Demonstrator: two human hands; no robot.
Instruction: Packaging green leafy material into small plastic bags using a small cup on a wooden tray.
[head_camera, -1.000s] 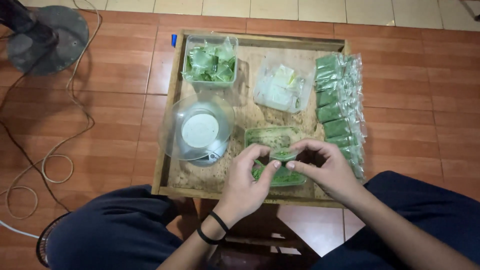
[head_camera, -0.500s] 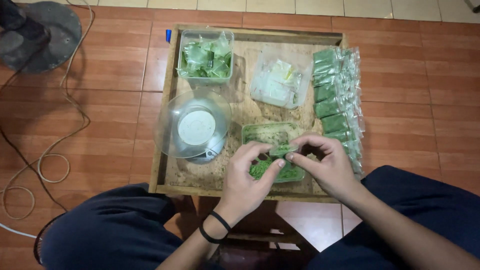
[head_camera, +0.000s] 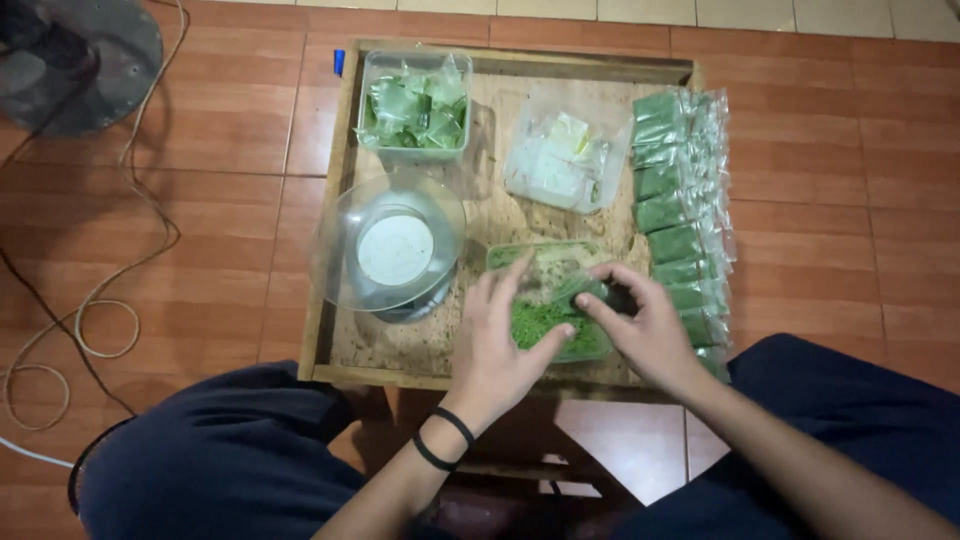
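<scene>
The person is sitting with dark-trousered knees against the near edge of a low wooden tray (head_camera: 330, 300), and both hands are working over a clear plastic tub of green shreds (head_camera: 545, 320) lying at the tray's near side. The left hand (head_camera: 500, 345), wearing two black bands at the wrist, is resting over the tub's near-left corner with its fingers spread loosely and its thumb reaching in toward the green heap. The right hand (head_camera: 640, 325) is hovering over the tub's right end, its fingertips bunching together around a small clear bag (head_camera: 580, 293); the bag is blurring and partly hiding behind the fingers, so how firmly it is being pinched cannot be told.

Just left of the tub, a kitchen scale with a clear bowl (head_camera: 395, 250) is sitting on the tray. Just right of the tub, a row of filled green packets (head_camera: 675, 215) is running along the tray's right edge toward the far side. Beyond the tub, a clear tub of empty bags (head_camera: 560, 160) is lying tilted, and farther left of it, at the tray's far-left corner, a clear tub of green-filled bags (head_camera: 415, 105) is standing. Well left of the tray, a loose cable (head_camera: 100, 320) is looping across the red tile floor, and a fan base (head_camera: 90, 55) is standing beyond it.
</scene>
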